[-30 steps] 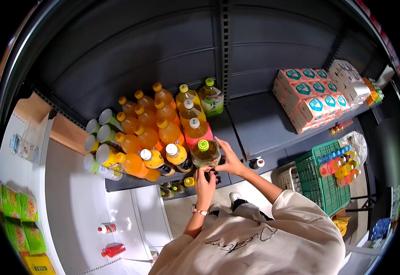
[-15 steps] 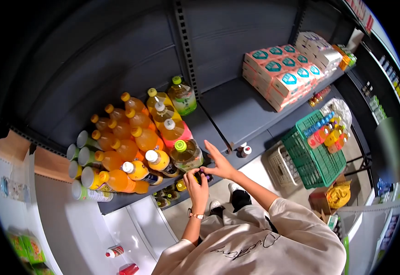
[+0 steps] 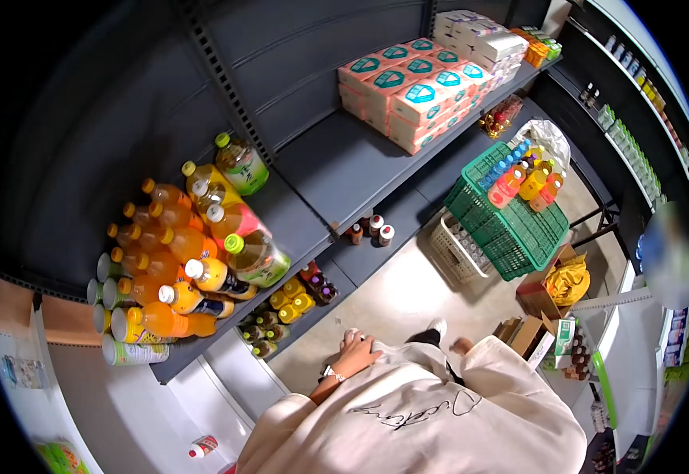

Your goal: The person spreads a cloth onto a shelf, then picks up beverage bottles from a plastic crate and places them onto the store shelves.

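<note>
"Green tops the tea [image 3: 261,262] on the left. Where does it stand?"

"At the near edge of the shelf [image 3: 285,201], first in a row. Pink drink [image 3: 238,227] stands just behind it, and a second green-capped bottle [image 3: 242,167] is at the far end."

"And to its left?"

"Two white-capped bottles [image 3: 216,275], then orange soda [image 3: 182,243], then cans [image 3: 135,326] at the left end."

"Are the hands on any of it?"

"No, both are near, by the shirt [image 3: 423,407], well apart from the tea. The left hand [image 3: 356,355] shows its back, fingers loosely spread, nothing seen in them. Its wrist wears a watch [image 3: 329,372]."

"The right hand [image 3: 461,346]?"

"Mostly hidden by the sleeve [image 3: 491,359]. I can't tell if it's wide, narrow or holding something."

"What's below the tea?"

"Yellow bottles [image 3: 291,300] on a lower shelf, purple-capped ones [image 3: 323,289] just right of them."

"Farther right?"

"Tissue packs [image 3: 423,93] stacked on the upper shelf, far side. Nearer, a green basket [image 3: 510,233] has bottles at its far end, with a white basket [image 3: 449,246] just left of it."
</note>
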